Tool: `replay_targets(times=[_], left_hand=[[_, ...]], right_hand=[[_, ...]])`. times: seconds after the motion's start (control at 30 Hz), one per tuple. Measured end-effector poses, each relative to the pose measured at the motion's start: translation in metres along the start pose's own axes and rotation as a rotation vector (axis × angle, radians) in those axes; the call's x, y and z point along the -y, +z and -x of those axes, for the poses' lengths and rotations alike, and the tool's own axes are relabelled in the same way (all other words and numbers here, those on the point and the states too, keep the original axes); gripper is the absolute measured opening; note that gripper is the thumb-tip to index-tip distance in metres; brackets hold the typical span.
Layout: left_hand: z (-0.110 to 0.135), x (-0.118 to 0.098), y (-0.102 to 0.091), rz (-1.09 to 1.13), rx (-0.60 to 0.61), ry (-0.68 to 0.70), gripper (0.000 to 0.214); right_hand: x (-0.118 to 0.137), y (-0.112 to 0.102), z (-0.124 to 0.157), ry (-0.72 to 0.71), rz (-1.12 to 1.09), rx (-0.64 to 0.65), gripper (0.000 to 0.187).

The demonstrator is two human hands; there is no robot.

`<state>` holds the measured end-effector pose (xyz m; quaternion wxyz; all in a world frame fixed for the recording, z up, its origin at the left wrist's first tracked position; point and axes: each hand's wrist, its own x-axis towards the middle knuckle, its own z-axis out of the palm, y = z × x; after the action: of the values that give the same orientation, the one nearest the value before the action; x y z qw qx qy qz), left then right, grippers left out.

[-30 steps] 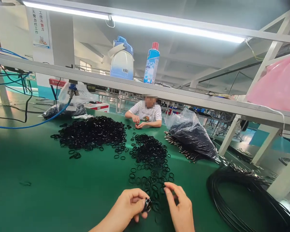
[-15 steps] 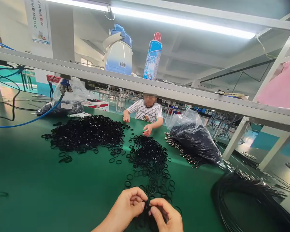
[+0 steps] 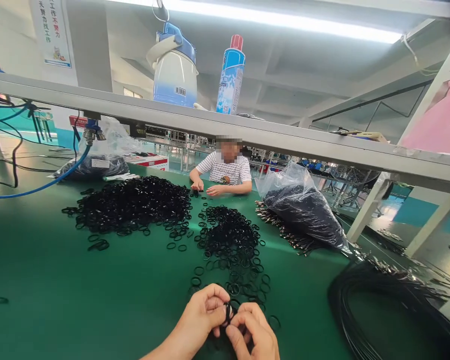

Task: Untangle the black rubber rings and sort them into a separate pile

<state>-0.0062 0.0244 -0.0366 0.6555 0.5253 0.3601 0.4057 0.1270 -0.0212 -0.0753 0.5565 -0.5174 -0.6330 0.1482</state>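
Note:
Between thumb and fingers, my left hand (image 3: 204,315) pinches a black ring (image 3: 228,312) at the bottom middle of the head view. My right hand (image 3: 253,330) is close against it, with its fingers curled and the thumb and index fingertips together by the ring. What the right fingers grip is partly hidden. Loose black rings (image 3: 234,272) lie scattered on the green tabletop just beyond both hands. Farther back they gather into a small heap (image 3: 230,230), and a larger heap of rings (image 3: 135,202) sits to its left.
A co-worker (image 3: 225,172) sits across the green table (image 3: 78,295). To the right are a plastic bag of black parts (image 3: 303,210) and coiled black cables (image 3: 341,305). Overhead, a shelf (image 3: 210,117) carries a jug (image 3: 175,70) and a spray can (image 3: 230,75). A blue hose (image 3: 56,182) crosses at left.
The black ring at my left fingertips shows more clearly, and my right hand has shifted slightly down and left. The co-worker's hand has moved left along the table. The view has tilted slightly.

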Motion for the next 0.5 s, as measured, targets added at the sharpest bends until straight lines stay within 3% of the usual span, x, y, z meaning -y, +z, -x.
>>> replay_targets(times=[0.17, 0.3, 0.5], left_hand=[[0.001, 0.006, 0.002, -0.015, -0.139, 0.101, 0.033], [0.004, 0.002, -0.001, -0.074, -0.146, 0.182, 0.025], [0.009, -0.006, -0.007, -0.166, -0.188, 0.174, 0.012]], right_hand=[[-0.001, -0.006, -0.002, 0.027, -0.137, -0.044, 0.023], [-0.002, -0.012, -0.005, 0.118, -0.299, -0.126, 0.026], [-0.007, -0.029, -0.010, 0.355, -0.384, -0.430, 0.032]])
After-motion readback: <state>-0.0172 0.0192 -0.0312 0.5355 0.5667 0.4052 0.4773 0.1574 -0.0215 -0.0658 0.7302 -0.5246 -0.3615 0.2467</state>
